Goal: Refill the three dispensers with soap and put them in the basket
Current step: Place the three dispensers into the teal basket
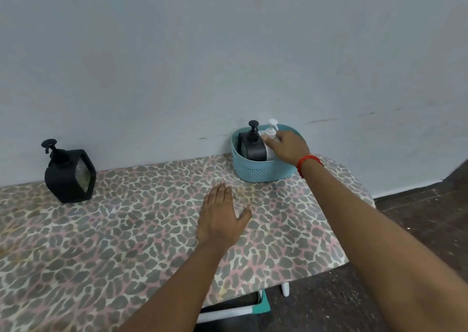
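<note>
Both hands are extended over the table (114,243), which is covered in a leopard-spot pattern. The left hand (219,217) is laid flat on the table top near the middle, palm down, with the fingers straight and held together and the thumb spread out to the side; nothing is held in it. The right hand (288,148) is reached into the teal basket (263,172) at the far right of the table, against the wall (228,53), and is wrapped round the shoulder of the white dispenser (271,129), with the thumb pressed just below the pump. A red thread band (310,162) is worn on that wrist. The white dispenser is stood upright inside the basket, touching the black dispenser (253,149) beside it, which is also placed upright in the basket. A second black dispenser (68,174), square in shape with a clear side panel, is left standing on the table at the far left, well apart from the basket and from both hands.
</note>
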